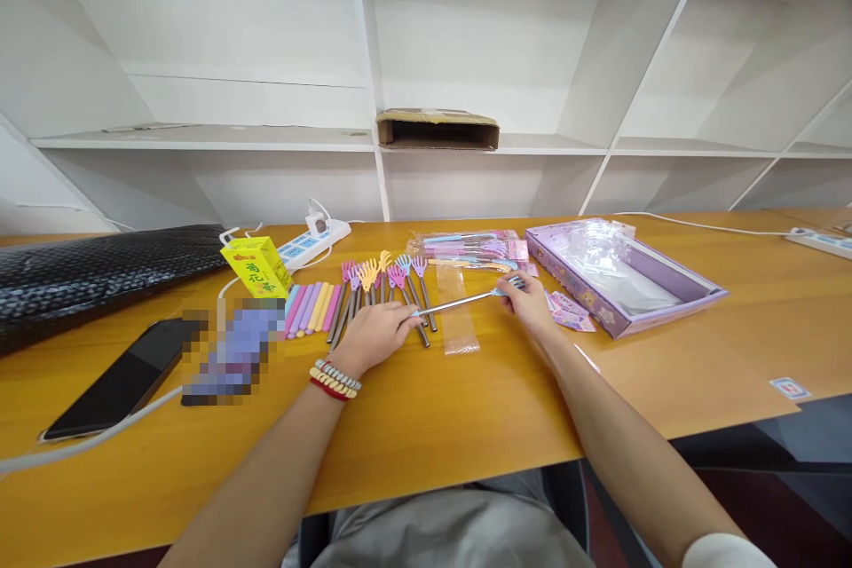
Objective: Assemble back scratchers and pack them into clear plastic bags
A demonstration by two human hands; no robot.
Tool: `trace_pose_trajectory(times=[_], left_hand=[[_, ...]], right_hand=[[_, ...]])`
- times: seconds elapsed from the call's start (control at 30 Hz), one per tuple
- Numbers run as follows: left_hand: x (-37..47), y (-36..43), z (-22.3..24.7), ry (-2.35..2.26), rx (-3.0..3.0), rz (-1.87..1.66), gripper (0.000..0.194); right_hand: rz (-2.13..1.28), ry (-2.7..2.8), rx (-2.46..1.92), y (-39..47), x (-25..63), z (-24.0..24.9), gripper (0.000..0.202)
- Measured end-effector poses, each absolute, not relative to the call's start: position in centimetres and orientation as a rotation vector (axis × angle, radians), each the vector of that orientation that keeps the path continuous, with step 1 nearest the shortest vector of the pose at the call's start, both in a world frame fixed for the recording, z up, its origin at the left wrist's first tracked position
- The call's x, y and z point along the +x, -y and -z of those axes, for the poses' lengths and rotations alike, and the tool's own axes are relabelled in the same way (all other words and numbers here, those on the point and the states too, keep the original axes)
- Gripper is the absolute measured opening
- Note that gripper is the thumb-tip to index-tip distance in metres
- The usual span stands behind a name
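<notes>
A telescopic back scratcher [462,301] with a silver rod is stretched out between my hands, slightly tilted. My right hand [529,302] is closed around its light blue claw end. At the other end, my left hand [381,333] grips the piece, its fingers partly hiding it. Beyond my left hand lie several back scratcher claws with short metal rods [369,275] in pink, yellow, purple and blue. Left of them sits a row of pastel handle tubes [311,308]. Under the rod, a clear plastic sleeve [461,339] rests flat on the table.
Bagged back scratchers [469,247] lie at the back, near a purple display box [616,319] and printed cards [571,312]. On the left are a yellow drink carton [256,268], a power strip [316,242], a phone [123,377] and black wrap [106,280]. White shelves [266,142] stand behind.
</notes>
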State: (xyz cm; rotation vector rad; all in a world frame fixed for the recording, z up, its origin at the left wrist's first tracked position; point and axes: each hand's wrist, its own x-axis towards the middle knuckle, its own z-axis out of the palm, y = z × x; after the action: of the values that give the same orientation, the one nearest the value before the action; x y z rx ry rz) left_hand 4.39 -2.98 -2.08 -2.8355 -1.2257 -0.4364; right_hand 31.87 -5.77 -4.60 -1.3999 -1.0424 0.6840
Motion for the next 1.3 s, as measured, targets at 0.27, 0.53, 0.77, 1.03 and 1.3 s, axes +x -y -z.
trace_pose_trajectory(times=[0.27,0.53,0.77,1.03,1.3], left_hand=[[4.6,3.3,1.9,1.176,-2.816,0.400,0.041],[4.8,3.3,2.4,1.102,-2.792,0.423,0.039],[2.2,1.4,1.3,1.072,-2.993,0.614,0.037],[1.3,1.5,0.2,1.251,-3.190,0.513,0.041],[3.9,3.3,0.6,1.159,-2.791,0.156,0.058]], right_hand=[[-0.656,1.194,-1.398,6.2,31.2,4.6,0.023],[-1.008,1.272,-1.248,6.6,30.3,4.8,0.028],[-1.189,1.446,-1.112,6.9,31.7,4.0,0.029],[-1.136,1.569,-1.251,7.4,32.7,3.8,0.031],[-0.853,1.628,-1.332,7.8,30.9,3.6,0.027]])
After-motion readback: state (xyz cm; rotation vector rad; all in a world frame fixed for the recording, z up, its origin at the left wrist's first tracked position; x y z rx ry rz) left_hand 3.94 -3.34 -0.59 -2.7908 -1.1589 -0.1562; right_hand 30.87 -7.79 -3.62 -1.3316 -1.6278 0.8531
